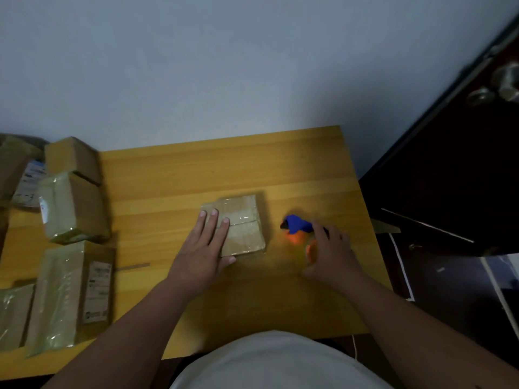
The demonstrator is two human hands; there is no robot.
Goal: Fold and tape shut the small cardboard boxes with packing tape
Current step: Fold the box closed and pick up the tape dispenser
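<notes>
Centrally, the box [238, 224] (flaps taped) lies on the counter [174, 175] under the flat, straight-fingered left hand [203, 248]; just beside it, the right hand [330, 252] grips a blurred tape dispenser [297, 227].

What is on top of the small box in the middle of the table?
The left hand lies flat on the small box, fingers straight, covering its left part. Clear tape shines across the closed flaps. The contents are hidden.

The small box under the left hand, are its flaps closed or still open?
Closed. The small box lies flat on the table, flaps meeting at a middle seam under glossy tape. The left hand presses on it with straight fingers.
</notes>
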